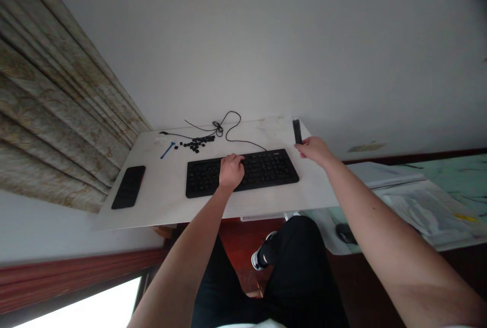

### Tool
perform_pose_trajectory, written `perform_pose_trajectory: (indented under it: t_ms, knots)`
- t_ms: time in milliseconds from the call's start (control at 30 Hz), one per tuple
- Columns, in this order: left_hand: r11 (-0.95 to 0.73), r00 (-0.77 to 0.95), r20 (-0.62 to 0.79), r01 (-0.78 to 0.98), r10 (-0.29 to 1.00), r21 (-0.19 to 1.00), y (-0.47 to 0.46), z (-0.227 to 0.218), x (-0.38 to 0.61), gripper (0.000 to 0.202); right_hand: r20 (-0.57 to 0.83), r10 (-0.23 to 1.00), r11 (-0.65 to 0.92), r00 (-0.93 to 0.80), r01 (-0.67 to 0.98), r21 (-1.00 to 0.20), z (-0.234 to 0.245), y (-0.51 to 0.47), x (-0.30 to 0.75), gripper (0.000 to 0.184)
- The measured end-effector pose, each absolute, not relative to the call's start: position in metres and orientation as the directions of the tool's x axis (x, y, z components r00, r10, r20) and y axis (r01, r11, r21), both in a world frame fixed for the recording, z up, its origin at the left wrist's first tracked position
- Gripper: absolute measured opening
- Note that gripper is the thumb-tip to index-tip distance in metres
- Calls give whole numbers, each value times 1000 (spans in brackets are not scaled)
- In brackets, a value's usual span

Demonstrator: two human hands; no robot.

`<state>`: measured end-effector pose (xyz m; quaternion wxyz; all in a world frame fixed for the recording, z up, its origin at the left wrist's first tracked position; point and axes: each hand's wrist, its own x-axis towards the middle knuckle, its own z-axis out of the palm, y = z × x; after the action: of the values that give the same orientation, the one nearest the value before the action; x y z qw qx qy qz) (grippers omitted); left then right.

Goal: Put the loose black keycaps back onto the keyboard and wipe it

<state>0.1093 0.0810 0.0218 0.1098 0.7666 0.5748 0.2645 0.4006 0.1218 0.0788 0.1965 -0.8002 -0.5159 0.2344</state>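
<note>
My left hand [231, 171] rests palm down on the right-middle part of a black computer keyboard [266, 173], with its fingers curled over the keys. What lies under the fingertips is hidden. My right hand [314, 150] is raised past the keyboard's right end, its fingertips pinching the lower end of a narrow black bar [297, 131]. Left of the keyboard lie several loose black keycaps [196, 144] on a white desk [163, 201], next to a blue plastic tool [167, 150]. A black cable [232, 133] runs from the keyboard's far edge into a looped tangle.
A black smartphone [128, 187] lies at the desk's left. A patterned curtain [57, 115] hangs along the left side, and a white wall [228, 39] stands behind. Papers [422, 206] lie on a lower green surface at right. My legs and a shoe [261, 257] show below.
</note>
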Motion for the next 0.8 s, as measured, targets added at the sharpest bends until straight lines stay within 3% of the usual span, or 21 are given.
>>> perform_pose_trajectory:
  t_ms: [67,167,367,667,800]
  knots:
    - [-294,172,276,817,945,496,82,21,109,33,-192,932,-334,307,526,-782,89,119,384,27]
    - [-291,165,278,810,946,510,83,21,109,32,-219,966,-252,134,322,-913,95,112,347,35]
    - [-283,148,289,809,946,514,82,22,109,35,-232,971,-197,-51,371,-908,75,108,288,16]
    - [-282,157,273,811,949,513,83,21,108,32,-216,966,-102,-142,558,-824,68,120,273,17]
    - [-284,162,273,817,948,502,82,22,108,29,-205,972,-104,-117,566,-818,71,123,269,21]
